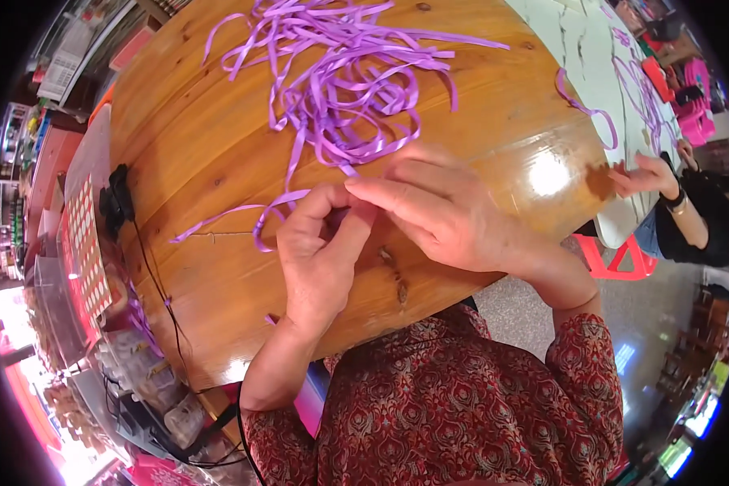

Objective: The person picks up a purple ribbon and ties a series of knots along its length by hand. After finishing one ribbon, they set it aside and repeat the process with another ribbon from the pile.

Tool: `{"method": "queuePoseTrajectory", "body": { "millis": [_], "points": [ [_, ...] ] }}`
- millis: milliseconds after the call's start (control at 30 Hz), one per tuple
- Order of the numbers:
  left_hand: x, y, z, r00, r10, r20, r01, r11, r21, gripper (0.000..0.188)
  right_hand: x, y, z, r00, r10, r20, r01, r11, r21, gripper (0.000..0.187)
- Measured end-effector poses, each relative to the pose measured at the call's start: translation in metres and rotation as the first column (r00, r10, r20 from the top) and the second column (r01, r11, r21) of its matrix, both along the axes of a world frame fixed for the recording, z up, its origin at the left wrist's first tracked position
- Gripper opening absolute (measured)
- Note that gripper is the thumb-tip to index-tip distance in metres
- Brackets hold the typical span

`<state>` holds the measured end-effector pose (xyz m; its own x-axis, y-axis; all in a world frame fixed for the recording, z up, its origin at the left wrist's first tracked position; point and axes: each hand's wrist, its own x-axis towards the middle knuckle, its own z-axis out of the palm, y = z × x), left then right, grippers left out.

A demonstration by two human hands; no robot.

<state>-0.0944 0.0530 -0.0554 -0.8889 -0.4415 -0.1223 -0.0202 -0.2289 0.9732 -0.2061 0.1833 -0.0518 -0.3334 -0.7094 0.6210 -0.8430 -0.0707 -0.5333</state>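
Note:
My left hand (320, 251) is closed, its thumb and index finger pinched on a purple ribbon (287, 197) whose loose end trails left across the wooden table. Fingertips of my right hand (449, 206) meet the left ones, closed at the same spot, and hide most of what lies between them. Just beyond both hands lies a tangled pile of glossy purple ribbons (340, 97), one strand running down to my fingers. A thin stick-like piece (219, 234) rests on the wood beside the trailing ribbon.
The round wooden table (219, 308) fills the middle. A white marble-patterned table (579, 49) adjoins it at right, with more ribbon strands (644, 101). Another person's hand (648, 176) is there, above a red stool (616, 259). A black cable (150, 267) hangs along the left edge.

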Motion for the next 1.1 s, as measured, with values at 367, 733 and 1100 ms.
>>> {"method": "queuePoseTrajectory", "body": {
  "millis": [367, 733, 1100],
  "points": [
    [0.004, -0.030, 0.006, 0.962, -0.133, 0.240, 0.125, 0.991, 0.047, 0.021, -0.022, -0.009, 0.006, 0.812, 0.291, -0.506, -0.328, 0.945, 0.018, 0.032],
    [0.004, -0.024, -0.001, 0.985, -0.121, 0.122, 0.108, 0.988, 0.108, 0.013, -0.019, -0.010, 0.008, 0.839, 0.115, -0.532, -0.180, 0.981, -0.072, 0.021],
    [0.003, -0.014, -0.012, 0.999, 0.036, -0.007, -0.036, 0.999, 0.028, 0.010, -0.013, -0.013, -0.009, 0.973, 0.174, 0.151, -0.148, 0.975, -0.167, 0.013]
  ]
}}
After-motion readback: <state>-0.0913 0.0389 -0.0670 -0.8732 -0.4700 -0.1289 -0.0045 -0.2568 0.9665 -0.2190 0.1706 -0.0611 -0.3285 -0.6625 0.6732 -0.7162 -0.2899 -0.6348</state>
